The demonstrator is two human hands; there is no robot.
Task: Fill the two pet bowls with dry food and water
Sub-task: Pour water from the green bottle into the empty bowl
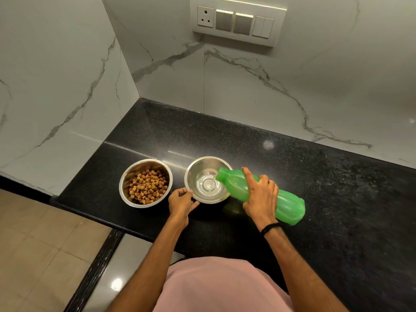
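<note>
At frame centre on the black counter (292, 176), we are pouring water: right hand (261, 194) grips the tilted green bottle (288, 203) over the steel bowl (203, 165), left hand (181, 202) pinching its rim. Kibble bowl (126, 176), left, is filled. Next, we judge: level the bottle before overflow.

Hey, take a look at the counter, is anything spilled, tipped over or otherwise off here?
Nothing stands out. The green bottle is tilted on purpose, its mouth over the right bowl, held by the right hand. The left hand grips that bowl's rim. The kibble sits inside the left bowl; no spill shows.
</note>
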